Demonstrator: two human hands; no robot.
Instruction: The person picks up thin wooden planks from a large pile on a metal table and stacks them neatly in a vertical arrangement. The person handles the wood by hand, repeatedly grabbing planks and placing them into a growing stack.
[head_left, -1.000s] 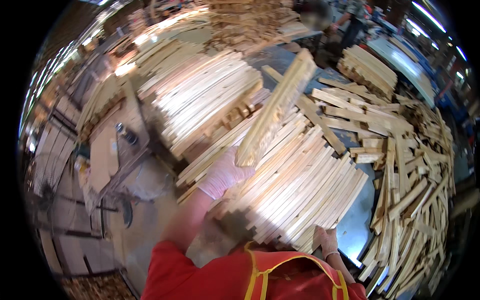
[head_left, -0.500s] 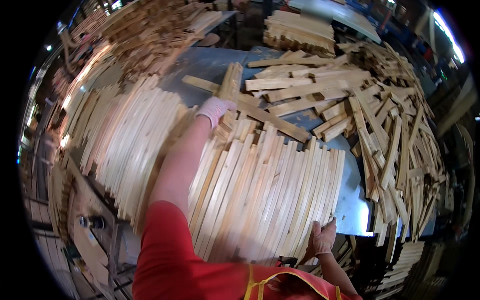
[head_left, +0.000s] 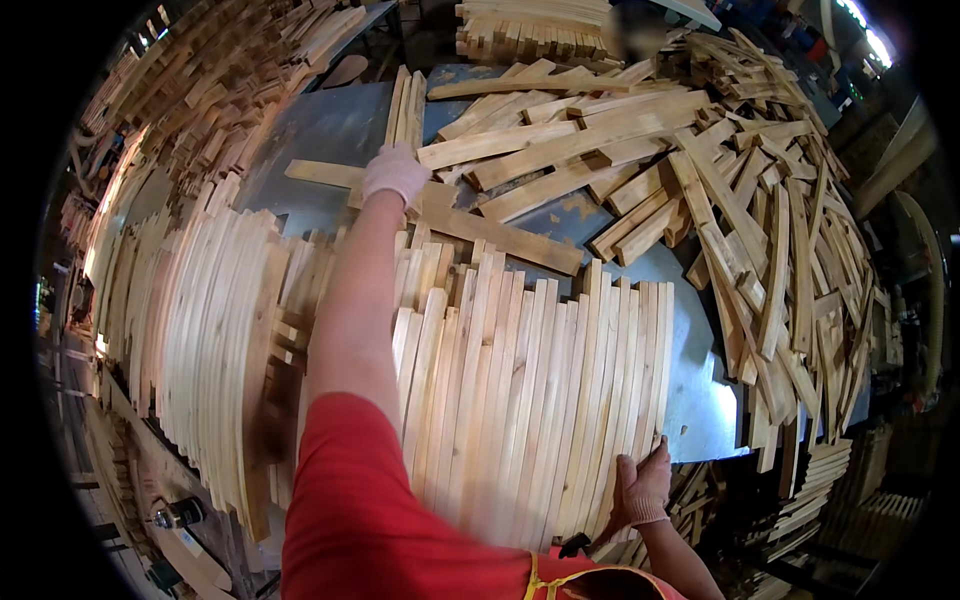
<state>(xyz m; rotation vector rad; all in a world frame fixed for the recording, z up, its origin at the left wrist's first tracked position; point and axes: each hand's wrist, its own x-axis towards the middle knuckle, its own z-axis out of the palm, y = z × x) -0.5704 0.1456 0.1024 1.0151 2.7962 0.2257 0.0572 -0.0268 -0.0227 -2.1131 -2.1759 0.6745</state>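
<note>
Wooden slats [head_left: 520, 400] lie side by side in a wide row along the near edge of the grey tabletop [head_left: 310, 130], with a loose heap of slats [head_left: 740, 200] at its right edge. Two upright slats [head_left: 405, 105] stand out toward the far edge; the gloved left hand [head_left: 395, 172] closes over their near ends. They look light, stiff and splintery, best gripped by the ends. The gloved right hand [head_left: 642, 487] presses flat, fingers extended, against the row's near right corner.

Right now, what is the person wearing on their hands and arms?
Both the left hand and the right hand wear thin, pale, whitish work gloves. A red short sleeve covers the left upper arm; both forearms are bare. A yellow strap edge shows at the chest.
</note>
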